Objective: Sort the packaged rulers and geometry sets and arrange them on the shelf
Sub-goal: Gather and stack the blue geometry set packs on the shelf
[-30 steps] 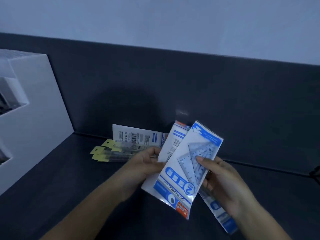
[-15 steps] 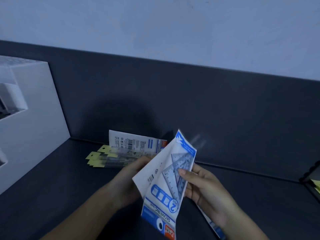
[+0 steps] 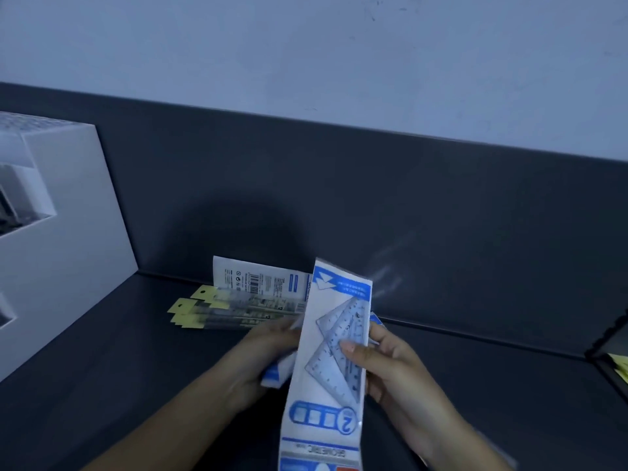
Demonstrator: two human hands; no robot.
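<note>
**Geometry set packet pinched in the right hand, a second packet held in the left**

The geometry set packet (image 3: pixel 328 375) is pinched by the right hand (image 3: pixel 394 368). The thumb (image 3: pixel 348 346) is pressed on its clear front over the set squares, and the other fingers are curled behind it. The packet is held upright and upside down above the front half of the shelf (image 3: pixel 102 375), clear of the surface. A second packet (image 3: pixel 277 373) is gripped by the left hand (image 3: pixel 268 348) just behind the first. Only a white and blue corner of it is seen, and the fingertips are hidden.

Several packaged rulers (image 3: pixel 238 309) with yellow hang tags are laid side by side near the back edge of the shelf, left of the hands. Behind them a flat packet (image 3: pixel 261 278) is propped against the back panel (image 3: pixel 339 185), barcode side out. A white box (image 3: pixel 68 226) is stood at the left edge.
</note>
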